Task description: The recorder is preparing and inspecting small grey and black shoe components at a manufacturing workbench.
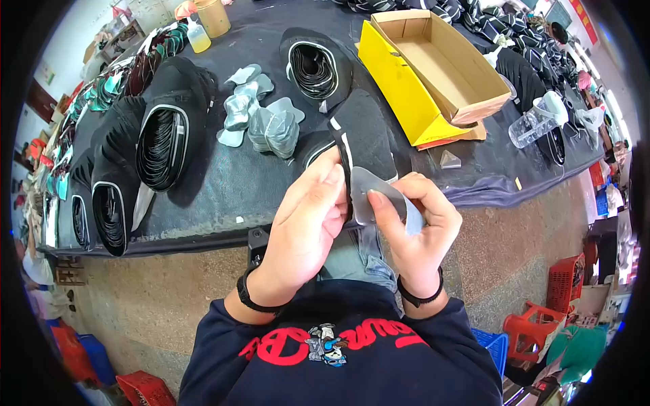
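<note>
"What's in each grip?"
"Left hand [305, 210]: pinching a black fabric piece [344, 147]. Right hand [423, 220]: pinching a grey sheet [367, 184], between both grips, at the fabric's edge."
"Which step?"
"Probably fitting sheet to fabric. Next seems to call for careful alignment."
"Similar pieces [274, 128]?"
"Piled on the surface [203, 210], beyond the left grip."

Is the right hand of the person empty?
No, the right hand holds a thin grey plastic piece, with the thumb lying over it.
</note>
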{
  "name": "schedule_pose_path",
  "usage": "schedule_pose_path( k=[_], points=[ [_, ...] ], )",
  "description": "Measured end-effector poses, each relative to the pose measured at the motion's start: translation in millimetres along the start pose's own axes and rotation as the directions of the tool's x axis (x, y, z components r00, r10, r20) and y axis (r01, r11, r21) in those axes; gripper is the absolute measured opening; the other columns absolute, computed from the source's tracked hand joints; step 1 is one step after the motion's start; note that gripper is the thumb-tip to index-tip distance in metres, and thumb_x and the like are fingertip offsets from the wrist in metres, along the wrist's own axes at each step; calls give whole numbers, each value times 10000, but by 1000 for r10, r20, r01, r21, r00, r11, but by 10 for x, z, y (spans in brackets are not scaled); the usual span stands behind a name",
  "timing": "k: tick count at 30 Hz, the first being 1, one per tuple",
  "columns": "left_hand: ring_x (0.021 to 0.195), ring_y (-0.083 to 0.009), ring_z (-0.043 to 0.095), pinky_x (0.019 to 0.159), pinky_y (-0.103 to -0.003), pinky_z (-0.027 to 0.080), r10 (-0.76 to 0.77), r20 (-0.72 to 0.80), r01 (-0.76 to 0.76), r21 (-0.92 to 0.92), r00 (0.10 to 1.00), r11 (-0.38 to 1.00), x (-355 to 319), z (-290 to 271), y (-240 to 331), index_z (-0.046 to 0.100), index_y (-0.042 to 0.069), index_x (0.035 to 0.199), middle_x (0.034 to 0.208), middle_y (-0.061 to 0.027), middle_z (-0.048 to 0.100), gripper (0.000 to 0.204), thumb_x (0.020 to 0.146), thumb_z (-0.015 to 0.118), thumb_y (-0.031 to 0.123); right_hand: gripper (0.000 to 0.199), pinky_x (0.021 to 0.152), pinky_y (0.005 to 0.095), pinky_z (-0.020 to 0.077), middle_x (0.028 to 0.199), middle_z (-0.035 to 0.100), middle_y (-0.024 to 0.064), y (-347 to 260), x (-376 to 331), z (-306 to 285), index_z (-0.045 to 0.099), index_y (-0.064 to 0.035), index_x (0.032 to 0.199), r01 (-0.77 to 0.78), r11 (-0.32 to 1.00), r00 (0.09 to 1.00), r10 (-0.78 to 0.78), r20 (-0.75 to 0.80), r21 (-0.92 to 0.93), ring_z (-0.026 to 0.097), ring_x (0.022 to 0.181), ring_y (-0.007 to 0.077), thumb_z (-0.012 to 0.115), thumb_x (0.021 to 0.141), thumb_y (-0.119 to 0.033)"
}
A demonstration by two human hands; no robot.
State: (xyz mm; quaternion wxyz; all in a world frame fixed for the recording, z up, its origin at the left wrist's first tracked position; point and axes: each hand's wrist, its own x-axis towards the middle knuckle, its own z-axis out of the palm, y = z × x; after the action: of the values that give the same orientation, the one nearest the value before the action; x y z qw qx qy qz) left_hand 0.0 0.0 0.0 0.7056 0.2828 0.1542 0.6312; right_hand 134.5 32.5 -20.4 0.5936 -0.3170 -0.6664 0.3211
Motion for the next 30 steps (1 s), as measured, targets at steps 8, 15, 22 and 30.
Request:
schedule_pose_path(
  k=[8, 15, 22, 30],
  points=[
    [963, -127, 544, 835, -253, 422, 77, -60, -50, 355, 995, 934, 18, 9, -30, 251, -33, 1328, 1094, -125, 558, 474, 896, 434, 33, 138, 541, 207, 417, 687, 574, 43, -24, 6, 23, 561, -2, 774, -45, 999, 999, 45, 14, 8, 528, 608, 80, 683, 711, 14],
    [1075, -205, 513, 923, -320, 396, 109, -81, -86, 249, 991, 965, -64, 9, 28, 198, -45, 1347, 1179, -174, 506, 494, 897, 392, 7, 111, 485, 159, 390, 699, 549, -19, -11, -6, -4, 488, -38, 779, -311, 791, 937, 349, 29, 527, 474, 564, 3, 582, 829, -7],
    [1104, -231, 499, 951, -358, 383, 224, -69, -206, 206, 972, 957, -76, -42, -42, 226, -74, 1319, 1196, -191, 486, 501, 864, 427, -15, 137, 656, 178, 384, 815, 542, 11, 87, -1, 46, 479, -48, 816, -213, 852, 974, 225, 32, 478, 489, 736, 41, 614, 812, -25],
    [719, -87, 575, 668, -223, 446, 240, -283, -133, 349, 929, 928, -102, -104, 4, 558, -15, 833, 814, -64, 622, 32, 829, 544, 13, 338, 756, 247, 444, 883, 593, 64, 246, 55, -59, 450, -41, 1039, -494, 484, 865, 357, 352, 722, 556, 820, 115, 638, 766, 20]
  ],
)
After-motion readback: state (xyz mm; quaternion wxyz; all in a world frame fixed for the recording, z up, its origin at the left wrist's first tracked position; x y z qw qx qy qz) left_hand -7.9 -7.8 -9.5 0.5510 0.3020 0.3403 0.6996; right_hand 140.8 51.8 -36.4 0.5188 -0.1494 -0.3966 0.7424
